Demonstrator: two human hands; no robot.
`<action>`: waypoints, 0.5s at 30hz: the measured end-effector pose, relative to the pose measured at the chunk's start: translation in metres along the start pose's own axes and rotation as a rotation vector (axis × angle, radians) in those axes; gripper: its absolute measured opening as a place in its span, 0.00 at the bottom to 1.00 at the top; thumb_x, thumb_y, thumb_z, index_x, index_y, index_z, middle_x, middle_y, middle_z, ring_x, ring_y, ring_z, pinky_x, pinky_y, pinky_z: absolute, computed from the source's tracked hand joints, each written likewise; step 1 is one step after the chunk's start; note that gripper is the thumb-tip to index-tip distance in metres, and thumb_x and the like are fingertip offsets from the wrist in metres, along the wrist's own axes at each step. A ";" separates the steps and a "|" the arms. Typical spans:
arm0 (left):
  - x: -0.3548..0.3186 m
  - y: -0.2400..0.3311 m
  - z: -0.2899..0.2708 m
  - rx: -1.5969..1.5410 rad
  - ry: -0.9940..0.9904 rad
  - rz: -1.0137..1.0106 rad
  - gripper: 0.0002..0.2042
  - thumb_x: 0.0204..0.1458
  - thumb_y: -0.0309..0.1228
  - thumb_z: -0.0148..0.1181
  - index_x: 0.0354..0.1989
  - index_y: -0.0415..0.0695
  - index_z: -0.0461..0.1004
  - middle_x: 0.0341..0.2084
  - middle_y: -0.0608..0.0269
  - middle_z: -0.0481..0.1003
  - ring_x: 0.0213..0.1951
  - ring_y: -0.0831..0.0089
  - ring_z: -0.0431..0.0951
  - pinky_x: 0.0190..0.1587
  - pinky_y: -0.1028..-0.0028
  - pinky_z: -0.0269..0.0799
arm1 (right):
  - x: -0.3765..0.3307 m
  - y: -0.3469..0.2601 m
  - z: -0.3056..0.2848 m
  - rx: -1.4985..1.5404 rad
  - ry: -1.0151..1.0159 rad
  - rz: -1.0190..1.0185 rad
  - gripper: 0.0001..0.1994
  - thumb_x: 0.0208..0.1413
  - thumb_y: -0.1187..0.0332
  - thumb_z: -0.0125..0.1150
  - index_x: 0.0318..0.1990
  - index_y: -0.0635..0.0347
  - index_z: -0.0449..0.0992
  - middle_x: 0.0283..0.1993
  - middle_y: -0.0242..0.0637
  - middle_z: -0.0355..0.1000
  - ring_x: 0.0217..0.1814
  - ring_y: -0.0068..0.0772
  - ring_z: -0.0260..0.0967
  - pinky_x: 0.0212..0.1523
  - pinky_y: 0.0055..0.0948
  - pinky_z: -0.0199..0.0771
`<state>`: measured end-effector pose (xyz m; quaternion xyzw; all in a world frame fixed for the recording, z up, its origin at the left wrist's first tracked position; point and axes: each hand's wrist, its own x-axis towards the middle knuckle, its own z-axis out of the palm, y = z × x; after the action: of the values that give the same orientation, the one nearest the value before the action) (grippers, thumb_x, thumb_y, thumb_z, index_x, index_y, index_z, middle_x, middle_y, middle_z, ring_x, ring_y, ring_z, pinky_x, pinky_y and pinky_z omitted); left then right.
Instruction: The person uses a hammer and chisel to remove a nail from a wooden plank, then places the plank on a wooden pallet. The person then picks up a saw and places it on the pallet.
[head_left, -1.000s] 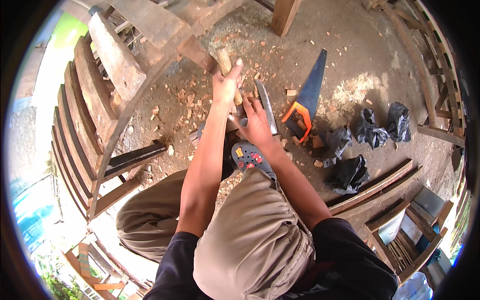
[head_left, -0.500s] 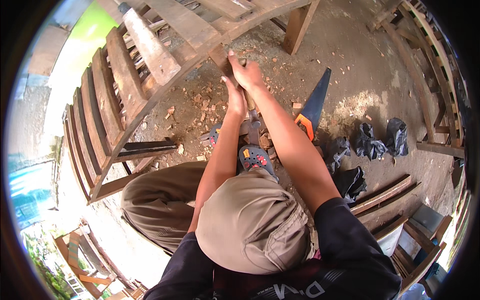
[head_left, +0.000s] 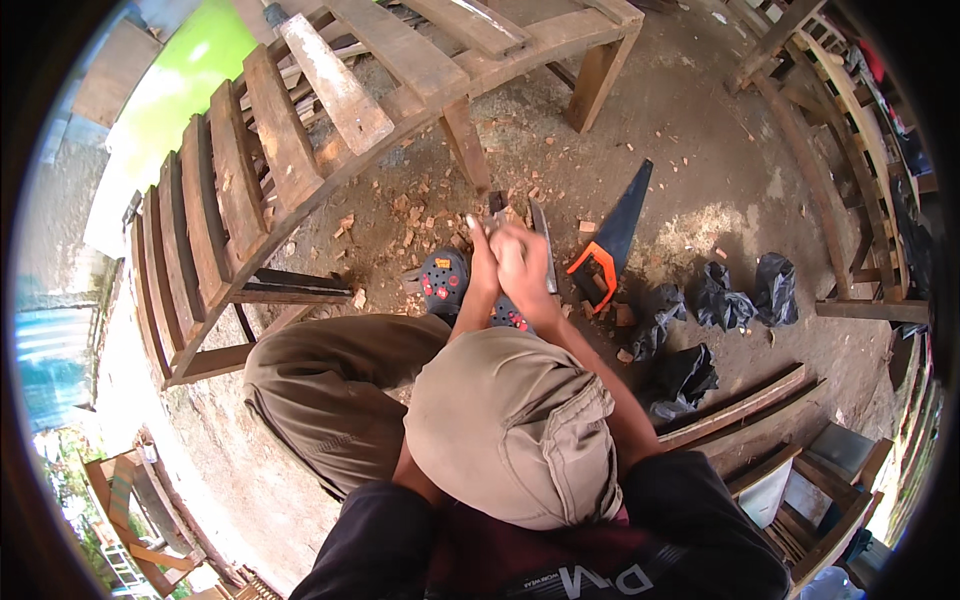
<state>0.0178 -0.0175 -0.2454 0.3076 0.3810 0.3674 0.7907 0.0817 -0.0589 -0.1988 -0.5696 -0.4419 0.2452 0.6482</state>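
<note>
Close together over the floor in front of my feet are my left hand (head_left: 484, 268) and my right hand (head_left: 520, 262). The right one is closed in a fist. My left hand presses against it, with its thumb pointing away from me. A small dark end of something (head_left: 497, 203) sticks out beyond the fingers; the rest is hidden, and I cannot tell its kind. A narrow grey metal blade (head_left: 543, 238) shows along the right side of my right hand; whether I hold it is unclear. Below my hands are dark clogs with red and yellow charms (head_left: 443, 277).
A slatted wooden bench (head_left: 290, 200) curves across the left and far side, with a broad flat blade (head_left: 335, 85) lying on it. A handsaw with an orange handle (head_left: 594, 268) lies right. Crumpled black plastic bags (head_left: 722, 297) and wood strips (head_left: 735, 408) lie farther right. Wood chips (head_left: 405, 215) litter the floor.
Both hands have come back toward me, from beside the bench leg to above my feet. My elbows are more bent. The wooden handle and metal part seen below my hands earlier no longer show there.
</note>
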 end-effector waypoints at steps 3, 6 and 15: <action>-0.025 -0.019 -0.017 -0.152 -0.080 0.197 0.34 0.65 0.60 0.35 0.36 0.37 0.73 0.31 0.56 0.75 0.40 0.66 0.77 0.48 0.63 0.74 | -0.021 -0.027 -0.028 0.394 0.205 0.109 0.16 0.53 0.68 0.44 0.14 0.62 0.61 0.14 0.37 0.59 0.18 0.28 0.56 0.26 0.28 0.58; -0.043 0.002 0.010 -0.155 0.376 0.298 0.21 0.67 0.43 0.48 0.27 0.40 0.73 0.22 0.61 0.75 0.25 0.73 0.74 0.30 0.76 0.69 | -0.015 -0.038 -0.072 0.647 0.123 0.121 0.16 0.55 0.70 0.42 0.14 0.63 0.62 0.16 0.36 0.60 0.19 0.28 0.56 0.24 0.28 0.57; -0.014 -0.017 -0.028 0.577 0.596 -0.069 0.28 0.61 0.50 0.51 0.49 0.30 0.73 0.46 0.46 0.77 0.49 0.56 0.76 0.53 0.62 0.69 | -0.007 -0.083 -0.099 0.304 0.039 0.095 0.16 0.55 0.72 0.43 0.15 0.65 0.61 0.15 0.35 0.59 0.19 0.26 0.56 0.22 0.28 0.55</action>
<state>-0.0060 -0.0321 -0.2680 0.3841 0.6905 0.2917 0.5391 0.1475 -0.1359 -0.1180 -0.4899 -0.3594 0.3284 0.7231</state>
